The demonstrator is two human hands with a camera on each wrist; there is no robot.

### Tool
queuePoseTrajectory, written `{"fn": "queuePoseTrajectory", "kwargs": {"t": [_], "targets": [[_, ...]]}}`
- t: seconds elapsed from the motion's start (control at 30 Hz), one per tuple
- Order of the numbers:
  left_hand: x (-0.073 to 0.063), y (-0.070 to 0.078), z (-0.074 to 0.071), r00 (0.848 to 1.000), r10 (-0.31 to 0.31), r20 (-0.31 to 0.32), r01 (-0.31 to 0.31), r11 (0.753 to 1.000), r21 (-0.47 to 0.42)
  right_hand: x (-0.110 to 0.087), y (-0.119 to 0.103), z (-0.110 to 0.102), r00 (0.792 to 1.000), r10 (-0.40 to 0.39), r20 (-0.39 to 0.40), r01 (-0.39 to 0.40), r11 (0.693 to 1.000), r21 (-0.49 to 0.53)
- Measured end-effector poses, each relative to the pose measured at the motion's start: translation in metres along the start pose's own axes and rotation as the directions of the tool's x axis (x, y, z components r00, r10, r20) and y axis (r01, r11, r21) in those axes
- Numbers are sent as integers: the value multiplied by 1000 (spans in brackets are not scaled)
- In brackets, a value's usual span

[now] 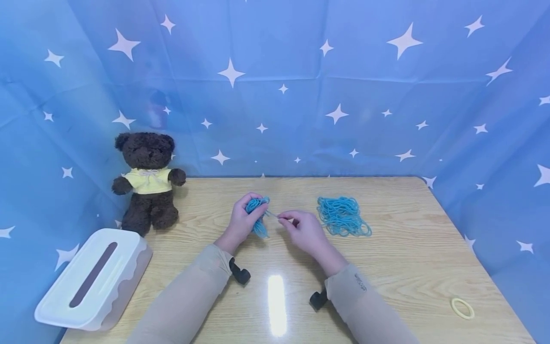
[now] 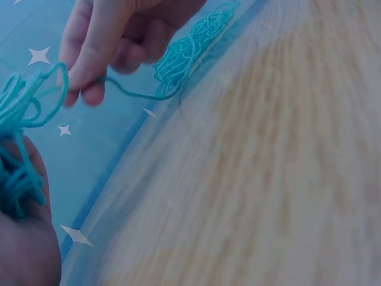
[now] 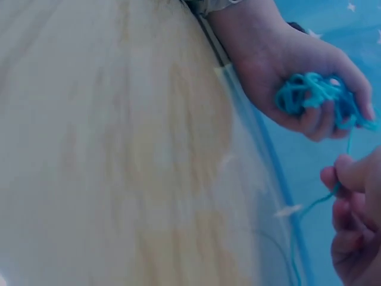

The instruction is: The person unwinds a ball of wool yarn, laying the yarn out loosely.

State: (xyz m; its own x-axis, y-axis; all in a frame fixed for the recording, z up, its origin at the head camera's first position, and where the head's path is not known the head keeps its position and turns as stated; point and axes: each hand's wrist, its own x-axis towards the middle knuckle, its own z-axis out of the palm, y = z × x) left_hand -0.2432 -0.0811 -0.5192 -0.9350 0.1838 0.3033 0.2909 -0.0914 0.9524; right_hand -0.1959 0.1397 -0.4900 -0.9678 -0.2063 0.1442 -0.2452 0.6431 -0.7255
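In the curled grip of the left hand (image 1: 242, 220), a loose, looped bundle of soft turquoise-blue yarn (image 1: 254, 205) is held, thumb laid across it, with some loops left hanging below the palm. Just to the right of that grip, a single thin turquoise-blue strand (image 2: 138, 95) is pinched narrowly between the thumb and fingertips of the right hand (image 1: 306, 231). The short length between the two grips is seen nearly straight, while the part beyond the pinch is left curving slackly. Past the right hand, on its far side from the left grip, a flat, tangled, rectangular heap of the same turquoise-blue yarn (image 1: 342, 215) is spread on the pale wood-grain table (image 1: 399, 258). By its look, the yarn is judged to be very light, limp and easily squashed, not brittle and hardly slippery, but easily snarled where loops are crossed. The bundle is probably best gripped around its middle, firmly enough for the loops to be kept together, without being crushed. The strand is better pinched close to the bundle, with light tension, since a sharp tug could tighten a knot or drag loops out of the heap.
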Motion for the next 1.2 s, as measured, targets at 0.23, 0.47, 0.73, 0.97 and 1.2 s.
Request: {"fn": "queuePoseTrajectory", "kwargs": {"t": [0.23,0.47,0.73,0.97,1.2], "targets": [[-1,1,1,1000,8,-18,-8,1000,-3,-17,18,-34,995,-10,-96,9,1000,-6],[-1,2,1,999,7,-38,-7,1000,9,-37,49,-66,961,-75,-265,66,997,-42],[-1,2,0,999,13,-38,-12,1000,15,-53,84,-96,911,-45,-411,9,996,-90],[-1,3,0,999,11,-32,-11,1000,-11,-61,105,-111,881,19,-472,-100,984,-147],[0,3,0,999,21,-42,-22,1000,-5,-67,113,-126,877,186,-443,-292,939,-183]]}}
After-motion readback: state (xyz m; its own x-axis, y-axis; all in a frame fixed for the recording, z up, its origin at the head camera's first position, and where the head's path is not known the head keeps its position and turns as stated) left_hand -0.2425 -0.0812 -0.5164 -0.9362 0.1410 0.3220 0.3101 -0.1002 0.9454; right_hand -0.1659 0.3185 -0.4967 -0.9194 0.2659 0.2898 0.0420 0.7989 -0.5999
